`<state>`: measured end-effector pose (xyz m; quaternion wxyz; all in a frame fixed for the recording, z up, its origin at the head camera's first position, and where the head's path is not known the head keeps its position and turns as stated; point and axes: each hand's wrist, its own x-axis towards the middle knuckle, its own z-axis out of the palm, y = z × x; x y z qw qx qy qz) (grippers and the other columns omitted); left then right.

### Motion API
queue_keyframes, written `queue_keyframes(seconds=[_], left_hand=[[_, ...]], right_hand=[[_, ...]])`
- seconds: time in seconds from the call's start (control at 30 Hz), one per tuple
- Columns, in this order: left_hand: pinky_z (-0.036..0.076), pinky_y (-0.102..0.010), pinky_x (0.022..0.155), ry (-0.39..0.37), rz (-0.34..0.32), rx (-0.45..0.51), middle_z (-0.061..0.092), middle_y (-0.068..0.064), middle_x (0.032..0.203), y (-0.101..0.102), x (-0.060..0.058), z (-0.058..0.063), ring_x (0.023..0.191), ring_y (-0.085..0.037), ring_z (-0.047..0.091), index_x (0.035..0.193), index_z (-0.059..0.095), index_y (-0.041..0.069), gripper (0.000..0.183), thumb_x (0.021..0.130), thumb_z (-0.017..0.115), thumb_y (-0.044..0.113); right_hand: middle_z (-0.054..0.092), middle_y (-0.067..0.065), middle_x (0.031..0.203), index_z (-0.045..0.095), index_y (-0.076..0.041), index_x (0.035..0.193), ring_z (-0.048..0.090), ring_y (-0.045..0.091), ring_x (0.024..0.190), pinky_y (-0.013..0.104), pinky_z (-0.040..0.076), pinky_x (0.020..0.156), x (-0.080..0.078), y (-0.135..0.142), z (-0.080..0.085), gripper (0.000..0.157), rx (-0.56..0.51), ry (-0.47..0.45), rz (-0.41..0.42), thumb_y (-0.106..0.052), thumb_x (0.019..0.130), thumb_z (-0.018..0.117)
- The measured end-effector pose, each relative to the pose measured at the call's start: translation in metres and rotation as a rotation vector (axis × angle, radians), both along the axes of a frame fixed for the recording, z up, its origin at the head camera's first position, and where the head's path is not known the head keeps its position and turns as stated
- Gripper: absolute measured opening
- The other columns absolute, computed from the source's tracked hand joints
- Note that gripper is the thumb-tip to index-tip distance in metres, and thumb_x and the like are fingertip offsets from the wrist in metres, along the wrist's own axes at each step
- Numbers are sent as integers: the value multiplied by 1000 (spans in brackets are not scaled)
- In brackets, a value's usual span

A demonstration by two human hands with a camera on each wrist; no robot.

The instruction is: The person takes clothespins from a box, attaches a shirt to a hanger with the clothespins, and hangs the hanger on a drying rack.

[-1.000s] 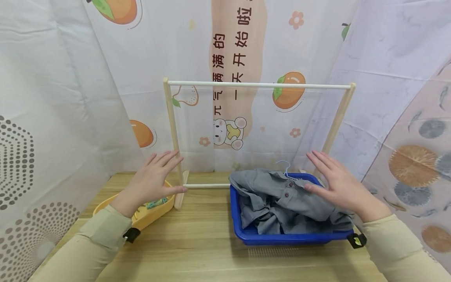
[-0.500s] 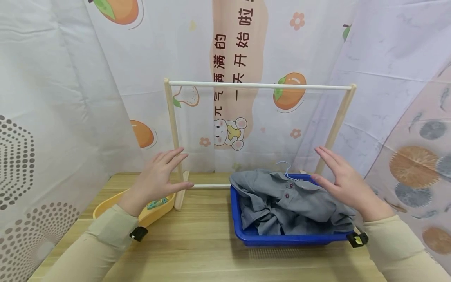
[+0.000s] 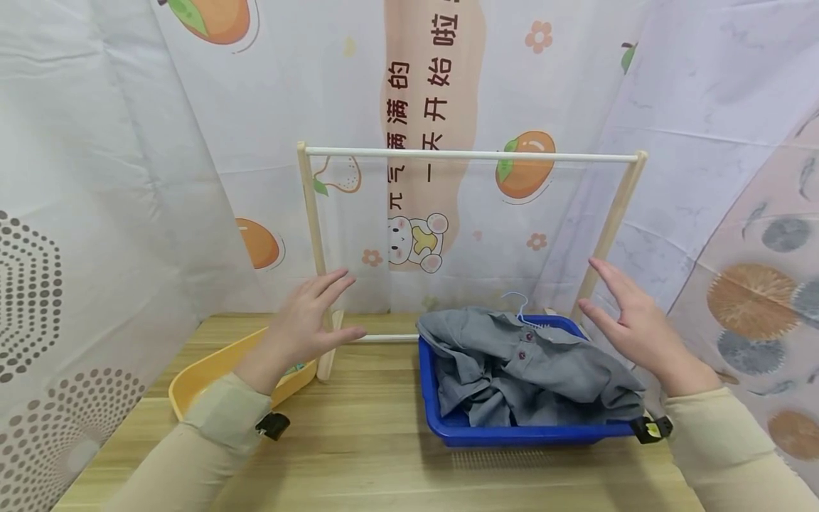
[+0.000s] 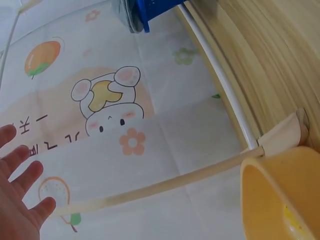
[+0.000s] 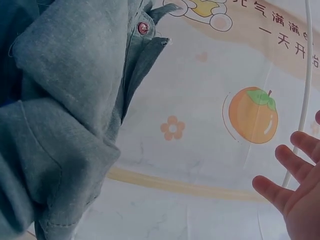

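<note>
My left hand (image 3: 299,328) hovers with fingers extended over the right end of a yellow basket (image 3: 211,363), in front of the rack's left post. Nothing is in it. On the other side my right hand (image 3: 640,331) is held up, fingers spread, just beyond the right edge of a blue basket (image 3: 512,435). A grey buttoned shirt (image 3: 544,370) lies crumpled in that basket, and a light blue hanger hook (image 3: 521,302) sticks up at its collar. The right wrist view shows the shirt (image 5: 75,75) beside my empty right hand (image 5: 305,195).
A drying rack with a white top rail (image 3: 473,154) and wooden posts (image 3: 617,206) stands behind the baskets. Its lower white bar (image 3: 390,338) runs near the wood-grain table (image 3: 358,441). Printed curtains (image 3: 281,92) hang at the back and sides. Small green items lie in the yellow basket.
My left hand has moved right, away from the yellow basket's middle. My right hand has drifted right, off the shirt's collar area. The baskets, shirt and rack have stayed put.
</note>
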<state>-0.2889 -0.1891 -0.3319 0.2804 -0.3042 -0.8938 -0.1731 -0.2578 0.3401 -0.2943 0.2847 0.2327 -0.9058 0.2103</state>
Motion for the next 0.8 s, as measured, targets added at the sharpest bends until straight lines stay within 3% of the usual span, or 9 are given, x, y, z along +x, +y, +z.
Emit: queue_keyframes(seconds=[0.4, 0.8], left_hand=[[33, -60, 112, -79, -46, 83, 40, -9, 159, 18, -4, -11, 144, -33, 38, 154, 45, 10, 87, 89, 70, 61], [33, -61, 112, -201, -45, 192, 36, -3, 161, 34, -13, -24, 146, -29, 35, 156, 42, 20, 83, 90, 65, 65]], right_hand=[[33, 28, 158, 28, -12, 162, 32, 55, 140, 72, 23, 110, -6, 7, 0, 65, -38, -59, -59, -27, 106, 56], [33, 32, 156, 26, -7, 161, 40, 59, 129, 78, 34, 91, -10, 17, 1, 61, -59, -134, -89, -28, 109, 49]])
